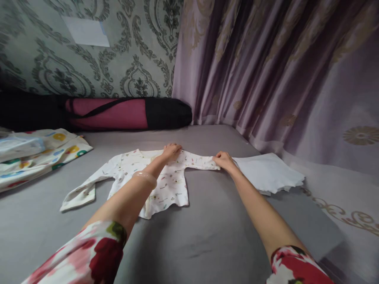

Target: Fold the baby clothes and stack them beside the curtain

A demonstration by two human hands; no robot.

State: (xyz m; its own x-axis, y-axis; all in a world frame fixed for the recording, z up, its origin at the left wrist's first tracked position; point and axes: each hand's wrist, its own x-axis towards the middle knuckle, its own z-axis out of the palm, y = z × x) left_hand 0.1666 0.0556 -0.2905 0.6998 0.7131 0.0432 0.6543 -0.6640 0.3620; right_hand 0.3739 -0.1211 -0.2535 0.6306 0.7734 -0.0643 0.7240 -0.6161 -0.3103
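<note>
A small white long-sleeved baby shirt point(174, 185) with a scattered print lies spread on the grey bed sheet. My left hand point(172, 152) is at its upper edge near the collar and right shoulder, fingers bent and closed on the fabric; part of the shirt is hidden under my forearm. Further right, my right hand point(224, 159) pinches the cuff of the right-hand sleeve, which lies stretched out straight. The opposite sleeve point(85, 193) slants down to the left, bent and a little open at its end.
Beside my right hand lies a stack of white cloth point(269, 171). At left are a colourful printed fabric point(65, 148) and a clear plastic packet point(20, 146). A long black and maroon bag point(109, 114) rests along the wall. Purple curtains point(251, 71) hang at the right.
</note>
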